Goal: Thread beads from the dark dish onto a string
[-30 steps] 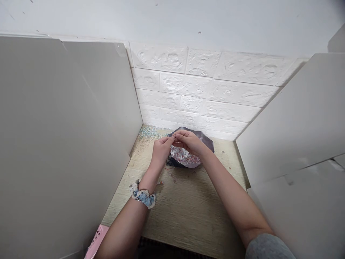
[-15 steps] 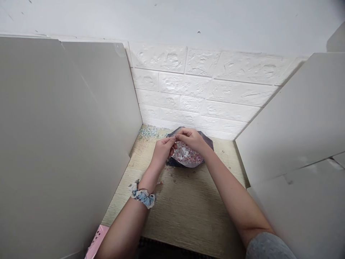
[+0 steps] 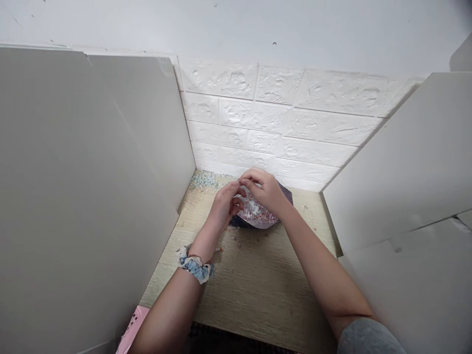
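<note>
A dark bag point(image 3: 286, 192) lies wide at the far end of the wooden tabletop, with pink and white beads point(image 3: 260, 212) filling it. Over its left part, my left hand point(image 3: 225, 205) has thumb and forefinger pinched and the other fingers curled. My right hand point(image 3: 264, 191) pinches too, its fingertips meeting those of the left. Whatever sits between the fingertips is too small or hidden to make out. Around my left wrist is a blue and white scrunchie point(image 3: 197, 265).
Pale blue-green beads point(image 3: 206, 180) lie scattered in the back left corner, with a few loose ones point(image 3: 239, 245) near the bag. White panels point(image 3: 121, 147) flank the tabletop point(image 3: 265, 280). A white brick-pattern wall point(image 3: 258, 118) stands behind. Something pink with holes point(image 3: 133, 327) shows at lower left.
Both hands have risen slightly. My right hand has tipped further over the bag, and the left hand's lower fingers have spread a little.
</note>
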`<move>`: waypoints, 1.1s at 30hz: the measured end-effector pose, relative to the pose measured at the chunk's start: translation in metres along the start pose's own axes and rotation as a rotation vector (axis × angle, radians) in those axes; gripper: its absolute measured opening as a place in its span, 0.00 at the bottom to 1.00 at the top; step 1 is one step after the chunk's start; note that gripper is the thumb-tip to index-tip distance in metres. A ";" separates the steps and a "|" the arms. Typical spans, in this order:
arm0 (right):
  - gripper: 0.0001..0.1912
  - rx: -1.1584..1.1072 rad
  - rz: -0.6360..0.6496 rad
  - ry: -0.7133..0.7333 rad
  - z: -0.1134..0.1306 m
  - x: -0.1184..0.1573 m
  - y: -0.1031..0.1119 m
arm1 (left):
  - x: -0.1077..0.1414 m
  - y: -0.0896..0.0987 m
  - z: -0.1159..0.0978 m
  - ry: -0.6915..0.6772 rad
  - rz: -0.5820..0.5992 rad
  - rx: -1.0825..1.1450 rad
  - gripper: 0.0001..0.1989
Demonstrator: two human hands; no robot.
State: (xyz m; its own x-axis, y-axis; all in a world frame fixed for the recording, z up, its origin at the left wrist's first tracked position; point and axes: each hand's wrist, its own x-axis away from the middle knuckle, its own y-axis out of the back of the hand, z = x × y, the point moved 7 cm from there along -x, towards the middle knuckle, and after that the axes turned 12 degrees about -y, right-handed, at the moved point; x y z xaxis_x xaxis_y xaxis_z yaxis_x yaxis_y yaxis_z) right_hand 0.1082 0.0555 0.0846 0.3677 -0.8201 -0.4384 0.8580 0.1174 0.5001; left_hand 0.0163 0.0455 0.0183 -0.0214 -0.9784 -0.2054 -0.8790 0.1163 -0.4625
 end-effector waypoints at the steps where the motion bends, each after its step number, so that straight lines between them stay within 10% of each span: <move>1: 0.10 -0.008 -0.008 0.023 0.003 0.000 0.002 | 0.000 -0.001 -0.001 -0.012 0.007 0.001 0.16; 33: 0.05 -1.031 -0.840 -0.286 -0.055 0.024 0.142 | 0.005 -0.010 -0.003 0.026 0.166 -0.056 0.15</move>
State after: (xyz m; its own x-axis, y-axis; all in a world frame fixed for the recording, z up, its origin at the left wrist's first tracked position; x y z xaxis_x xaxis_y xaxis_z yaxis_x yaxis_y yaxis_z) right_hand 0.2587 0.0837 0.1039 -0.3728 -0.9226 -0.0996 0.7066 -0.2126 -0.6750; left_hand 0.0236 0.0384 0.0246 -0.1799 -0.9507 -0.2524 -0.8873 0.2676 -0.3756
